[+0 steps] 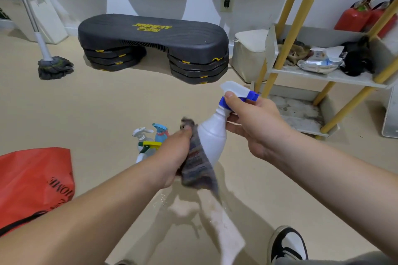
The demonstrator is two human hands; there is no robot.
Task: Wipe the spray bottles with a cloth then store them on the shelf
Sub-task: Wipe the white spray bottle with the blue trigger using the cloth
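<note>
A white spray bottle (213, 135) with a blue and white trigger head is held up in mid-air at the centre. My right hand (252, 122) grips its neck, thumb on the blue collar. My left hand (176, 153) holds a grey striped cloth (197, 163) pressed against the bottle's left side. Behind my left hand, several more spray bottles (150, 140) stand on the floor, with white, blue and yellow-green heads; their bodies are partly hidden. The shelf (336, 75) with yellow posts and white boards stands at the right.
A black step platform (153, 36) sits by the back wall, a mop (53, 66) to its left. A red bag (34, 180) lies at the left. The shelf's middle board holds rags and a wipes pack (321, 60); red extinguishers (361, 17) stand behind. My shoe (286, 243) is at the bottom.
</note>
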